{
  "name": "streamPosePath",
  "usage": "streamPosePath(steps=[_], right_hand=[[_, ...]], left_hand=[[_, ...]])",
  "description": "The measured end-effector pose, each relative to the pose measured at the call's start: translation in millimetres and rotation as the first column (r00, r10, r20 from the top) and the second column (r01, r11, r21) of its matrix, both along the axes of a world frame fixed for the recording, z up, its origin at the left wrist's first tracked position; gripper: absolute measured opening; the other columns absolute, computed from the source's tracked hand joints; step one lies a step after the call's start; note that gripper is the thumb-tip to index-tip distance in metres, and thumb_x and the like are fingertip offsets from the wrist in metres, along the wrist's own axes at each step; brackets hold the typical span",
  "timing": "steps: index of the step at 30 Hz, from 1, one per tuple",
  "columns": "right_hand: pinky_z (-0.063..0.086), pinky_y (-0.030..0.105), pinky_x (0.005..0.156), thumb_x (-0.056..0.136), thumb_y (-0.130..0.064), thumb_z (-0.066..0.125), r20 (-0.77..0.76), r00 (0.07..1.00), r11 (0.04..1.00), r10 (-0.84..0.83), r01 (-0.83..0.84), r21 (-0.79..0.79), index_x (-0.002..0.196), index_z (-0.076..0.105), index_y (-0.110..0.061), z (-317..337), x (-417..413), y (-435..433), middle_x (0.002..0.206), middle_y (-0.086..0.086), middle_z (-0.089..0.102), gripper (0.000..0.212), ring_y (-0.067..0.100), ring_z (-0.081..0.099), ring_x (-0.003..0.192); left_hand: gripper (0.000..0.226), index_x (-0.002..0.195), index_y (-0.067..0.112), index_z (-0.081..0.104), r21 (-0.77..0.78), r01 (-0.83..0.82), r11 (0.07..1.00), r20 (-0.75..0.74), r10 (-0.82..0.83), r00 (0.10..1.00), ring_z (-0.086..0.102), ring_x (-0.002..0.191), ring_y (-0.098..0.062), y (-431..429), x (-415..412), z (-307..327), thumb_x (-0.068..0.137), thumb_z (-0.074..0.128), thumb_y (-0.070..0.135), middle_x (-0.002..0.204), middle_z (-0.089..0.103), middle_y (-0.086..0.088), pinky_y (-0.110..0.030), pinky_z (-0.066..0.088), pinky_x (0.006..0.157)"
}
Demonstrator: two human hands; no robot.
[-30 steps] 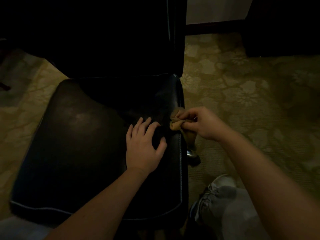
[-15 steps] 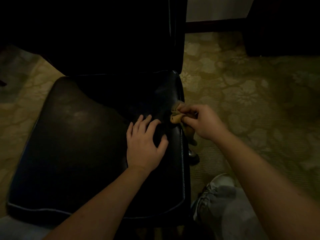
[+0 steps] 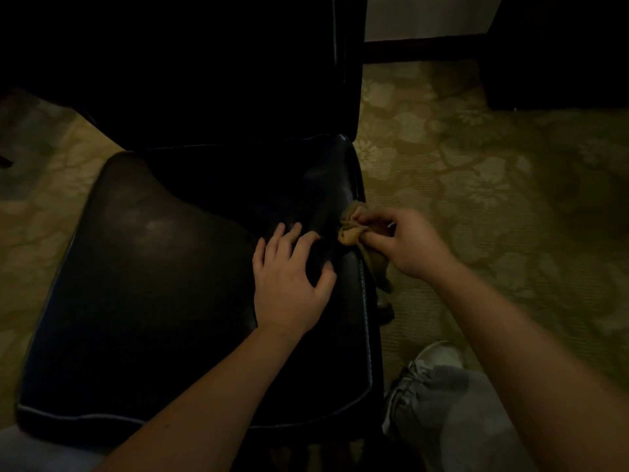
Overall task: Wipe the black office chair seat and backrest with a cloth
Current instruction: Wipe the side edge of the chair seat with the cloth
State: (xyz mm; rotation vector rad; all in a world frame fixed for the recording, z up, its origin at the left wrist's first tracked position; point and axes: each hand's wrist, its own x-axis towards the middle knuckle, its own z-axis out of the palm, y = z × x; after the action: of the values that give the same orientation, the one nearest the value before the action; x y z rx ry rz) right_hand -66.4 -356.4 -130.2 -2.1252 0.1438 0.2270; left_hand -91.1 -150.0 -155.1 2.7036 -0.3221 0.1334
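Right hand (image 3: pixel 405 245) pinches cloth (image 3: pixel 352 231); left hand (image 3: pixel 289 284) flat on seat (image 3: pixel 153 284).

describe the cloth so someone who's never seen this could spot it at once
Start at the black chair seat filling the left of the view and follow its right edge. There the right hand pinches the cloth, a bunched tan rag, unlike the flat patterned carpet beside it.

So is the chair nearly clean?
Hard to say. Nothing looks finished: the seat shows dull smudges on its left. Right now the right hand pinches the cloth at the seat's right edge while the left hand rests on the seat. The backrest is too dark to judge.
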Motion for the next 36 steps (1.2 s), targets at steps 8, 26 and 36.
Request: streamPosePath(steps=[8,26,36], right_hand=[[0.046,0.005,0.065,0.086,-0.016,0.072,-0.136,0.974,0.983,0.179,-0.173,0.055,0.101,0.07,-0.022,12,3,-11,0.096,-0.011,0.066,0.016,-0.004,0.06,0.078],[0.046,0.006,0.064,0.087,-0.014,0.071,-0.127,0.98,0.987,0.153,-0.144,0.076,0.099,0.07,-0.023,8,5,-11,0.094,-0.014,0.064,0.015,-0.003,0.058,0.079],[0.043,0.011,0.064,0.087,-0.02,0.071,-0.083,0.994,0.998,0.069,-0.067,0.017,0.106,0.069,-0.028,2,0,-6,0.089,-0.019,0.061,0.02,-0.002,0.059,0.081]], left_hand=[[0.048,0.13,0.029,0.053,-0.005,-0.006,1.0,-0.011,0.006,1.0,0.029,0.145,-0.018,-2,3,0,0.087,0.047,0.05,0.144,0.049,0.003,-0.045,0.014,0.122],[0.048,0.132,0.029,0.052,-0.011,0.031,0.999,-0.023,-0.031,0.999,0.028,0.146,-0.017,4,-1,1,0.088,0.047,0.05,0.146,0.047,0.002,-0.046,0.015,0.122],[0.049,0.13,0.027,0.055,-0.023,0.033,0.999,-0.01,-0.034,0.999,0.03,0.146,-0.019,5,-4,1,0.088,0.047,0.049,0.145,0.049,0.001,-0.049,0.017,0.121]])
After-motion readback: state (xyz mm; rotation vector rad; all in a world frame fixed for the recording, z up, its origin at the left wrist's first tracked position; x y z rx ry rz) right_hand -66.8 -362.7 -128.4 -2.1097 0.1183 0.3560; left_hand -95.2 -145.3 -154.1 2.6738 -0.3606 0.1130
